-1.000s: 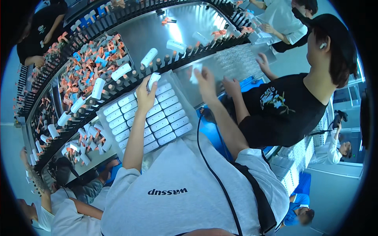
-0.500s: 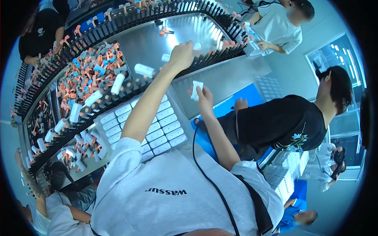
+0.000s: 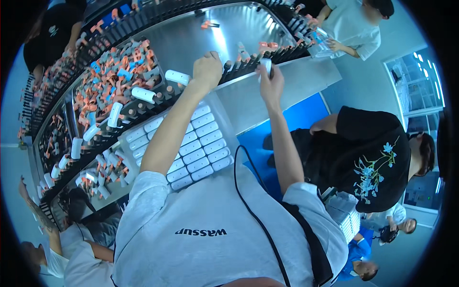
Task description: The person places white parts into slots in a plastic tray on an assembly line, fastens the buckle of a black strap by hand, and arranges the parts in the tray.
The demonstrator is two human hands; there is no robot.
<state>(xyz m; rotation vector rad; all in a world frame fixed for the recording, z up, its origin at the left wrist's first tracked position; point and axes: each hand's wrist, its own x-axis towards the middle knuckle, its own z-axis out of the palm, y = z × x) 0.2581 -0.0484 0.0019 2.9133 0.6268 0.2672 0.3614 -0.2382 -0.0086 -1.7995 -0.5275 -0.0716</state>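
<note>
My left hand (image 3: 207,72) is curled closed over the near peg rail, beside a white oblong plastic shell (image 3: 177,77) standing on a peg. Whatever its fingers hold, if anything, is hidden. Farther right, my right hand (image 3: 271,85) pinches a small white plastic piece (image 3: 266,66) between thumb and fingers, close to the rail's pegs. More white shells (image 3: 143,94) sit on pegs along the rail to the left. Below my left forearm, a clear tray (image 3: 227,128) holds rows of similar white shells, partly covered by that arm.
A bin heaped with orange and grey parts (image 3: 125,74) lies inside the curved peg track. One orange piece (image 3: 209,24) rests on the metal surface (image 3: 191,33). A co-worker in black (image 3: 368,158) stands close on my right; others work around the track. A black cable (image 3: 237,184) hangs across my front.
My left hand has drawn back to the left along the rail. My right hand has gone up and forward to the rail with the white piece. The co-worker on my right has shifted.
</note>
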